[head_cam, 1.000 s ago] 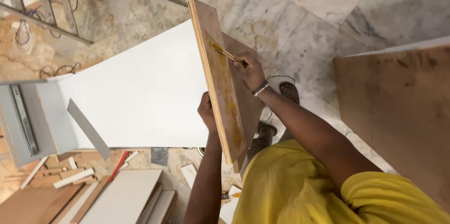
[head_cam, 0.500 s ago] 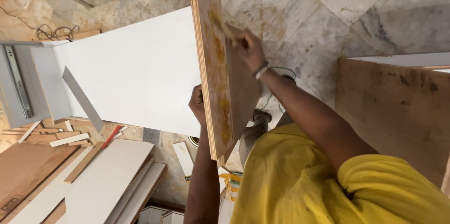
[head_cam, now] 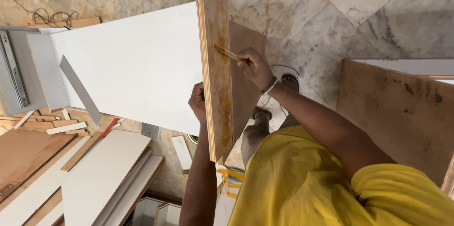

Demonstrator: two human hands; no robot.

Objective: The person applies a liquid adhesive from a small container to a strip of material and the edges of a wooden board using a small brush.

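Honestly, left hand (head_cam: 197, 101) only clamps the upright plywood board (head_cam: 216, 72) while right hand (head_cam: 254, 66) pinches a glue stick (head_cam: 226, 52), so the board could tip and smear.

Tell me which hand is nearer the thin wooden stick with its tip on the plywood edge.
Right. The right hand grips the thin wooden stick; the left hand holds the upright plywood board lower down.
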